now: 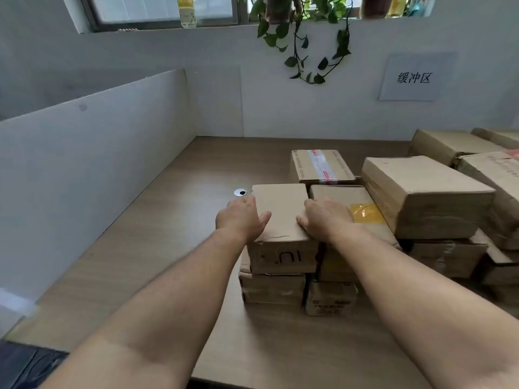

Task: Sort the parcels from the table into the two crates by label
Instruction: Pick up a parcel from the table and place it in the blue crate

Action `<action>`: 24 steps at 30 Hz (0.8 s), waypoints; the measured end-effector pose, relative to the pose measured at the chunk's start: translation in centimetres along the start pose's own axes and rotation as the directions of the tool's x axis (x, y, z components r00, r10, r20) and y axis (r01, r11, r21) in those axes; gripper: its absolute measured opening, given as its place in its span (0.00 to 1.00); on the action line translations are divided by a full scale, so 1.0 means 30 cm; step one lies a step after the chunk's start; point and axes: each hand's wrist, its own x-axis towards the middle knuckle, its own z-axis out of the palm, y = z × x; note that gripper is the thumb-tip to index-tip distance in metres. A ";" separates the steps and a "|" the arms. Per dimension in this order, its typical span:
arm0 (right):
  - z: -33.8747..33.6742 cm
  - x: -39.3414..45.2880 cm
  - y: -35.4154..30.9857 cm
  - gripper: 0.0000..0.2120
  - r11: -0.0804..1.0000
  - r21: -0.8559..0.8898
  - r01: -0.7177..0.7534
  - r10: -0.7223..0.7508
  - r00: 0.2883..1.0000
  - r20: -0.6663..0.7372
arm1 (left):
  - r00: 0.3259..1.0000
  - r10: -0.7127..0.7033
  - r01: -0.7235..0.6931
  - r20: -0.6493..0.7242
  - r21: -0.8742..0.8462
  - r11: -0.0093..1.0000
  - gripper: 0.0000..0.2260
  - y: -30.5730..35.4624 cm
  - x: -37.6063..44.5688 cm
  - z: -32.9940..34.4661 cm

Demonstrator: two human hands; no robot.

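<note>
Top parcel [280,211] on the near-left stack on the desk [168,234]: left hand [241,217] and right hand [325,217] grip its sides. About 10 parcels unsorted; crates out of view; sorting barely begun, by appearance.

Both hands [283,217] on top parcel [280,214]

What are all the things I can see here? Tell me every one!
Cardboard parcels: at least ten, brown, stacked on the right of the table.
Table: one, brown wood.
Cable hole: one, silver and black, in the tabletop left of the parcels.
Partition: one, white, along the table's left.
Paper sign: one, white, on the wall.
Trailing plant: one, green, hanging from the windowsill.
Left hand: holds the top parcel's left side.
Right hand: holds its right side.
</note>
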 end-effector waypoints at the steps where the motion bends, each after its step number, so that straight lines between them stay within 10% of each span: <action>1: 0.003 0.020 -0.009 0.20 1.000 -0.005 -0.023 0.023 0.999 0.029 | 1.000 -0.012 0.013 0.024 -0.016 1.000 0.25 -0.011 0.022 0.002; 13: 0.040 0.157 -0.047 0.26 0.927 0.188 -0.325 0.297 0.941 0.163 | 0.903 -0.001 0.229 0.429 -0.481 0.846 0.19 -0.092 0.176 0.057; 24: -0.109 0.116 -0.055 0.30 0.488 0.841 -0.234 0.177 0.970 0.168 | 0.994 0.063 0.038 0.093 -0.804 0.593 0.41 -0.158 0.111 -0.074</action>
